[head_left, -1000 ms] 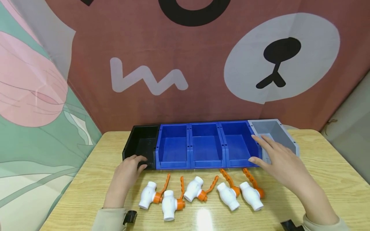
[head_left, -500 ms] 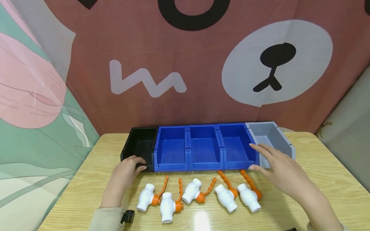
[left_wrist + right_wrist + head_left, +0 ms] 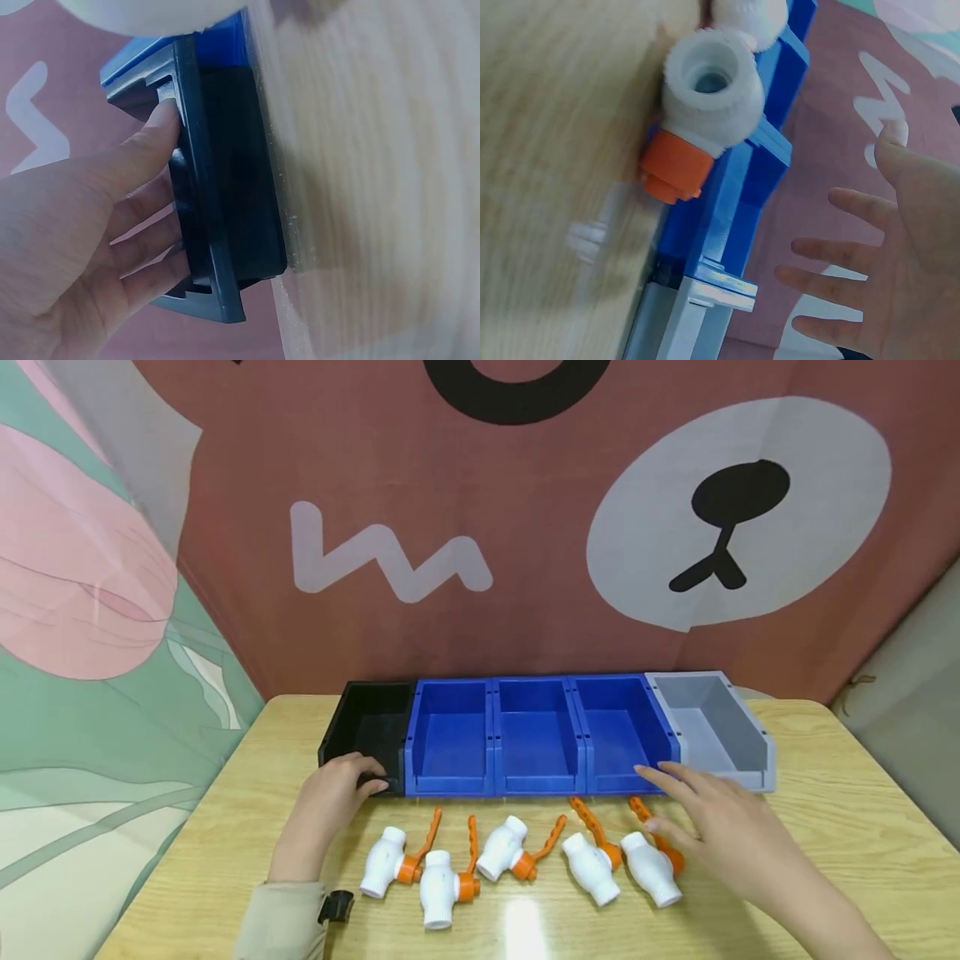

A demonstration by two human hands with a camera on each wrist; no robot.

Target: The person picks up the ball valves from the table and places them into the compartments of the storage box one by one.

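Note:
My left hand [image 3: 332, 797] rests at the front lip of a black bin [image 3: 375, 727]. In the left wrist view its thumb [image 3: 161, 120] touches the lip from above, and its loosely bent fingertips go out of sight behind the lip. My right hand [image 3: 720, 822] hovers beside the rightmost ball valve [image 3: 651, 868], fingers spread and holding nothing. That valve has a white body and an orange handle, which the hand overlaps slightly in the head view. Another valve [image 3: 592, 867] lies just left of it. In the right wrist view the hand [image 3: 922, 247] is apart from the valves.
Blue bins [image 3: 453, 789] and a grey bin [image 3: 750, 781] continue the row right of the black one. More white valves with orange handles lie in front, including a valve [image 3: 438, 893] nearest the table's [image 3: 202, 877] front. A patterned cloth [image 3: 525, 618] hangs behind.
My right hand has come down from in front of the grey bin to near the rightmost valve. The left hand keeps its place at the black bin. The head view has shifted slightly.

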